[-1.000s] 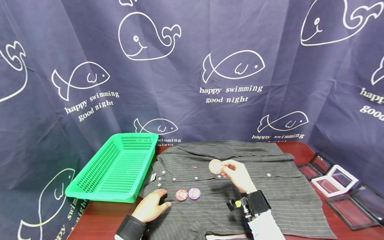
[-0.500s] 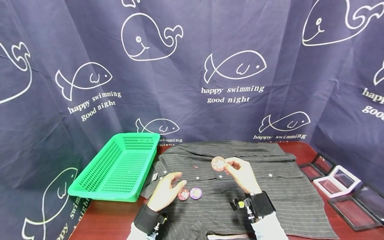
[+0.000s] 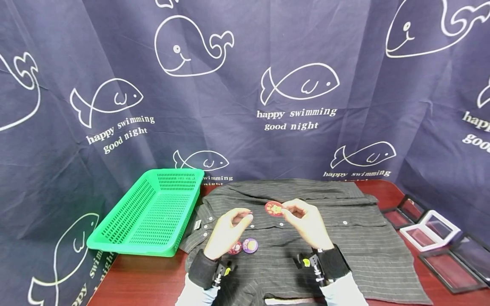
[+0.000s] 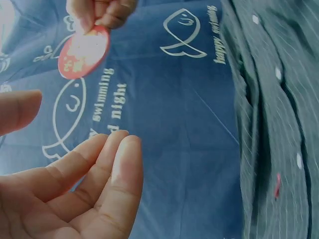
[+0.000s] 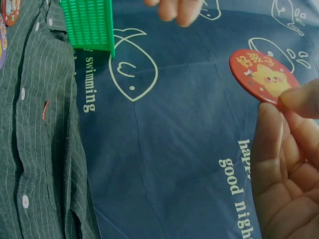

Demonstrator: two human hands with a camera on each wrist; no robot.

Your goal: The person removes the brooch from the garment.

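Observation:
My right hand (image 3: pixel 307 222) pinches the edge of a round red badge (image 3: pixel 273 208) between thumb and fingers, above the dark striped shirt (image 3: pixel 356 255). A yellow cartoon figure and yellow lettering show on the badge's face in the right wrist view. My left hand (image 3: pixel 226 233) hovers to the left of that badge, apart from it. Its thumb and fingers are spread with nothing between them in the left wrist view. Below lie a purple badge (image 3: pixel 250 245) and another red badge (image 3: pixel 235 247) on the shirt; my left hand partly covers the red one.
A green plastic basket (image 3: pixel 95 241) stands at the left of the red-brown table (image 3: pixel 126 276). Along the right edge lie several opened frame-like cases, one white (image 3: pixel 426 248), the others black (image 3: pixel 449 267). A dark blue printed curtain (image 3: pixel 237 97) hangs close behind.
My left hand has moved right and up, over the lying badges toward the held one. The held badge has turned from its pale side to its red printed face.

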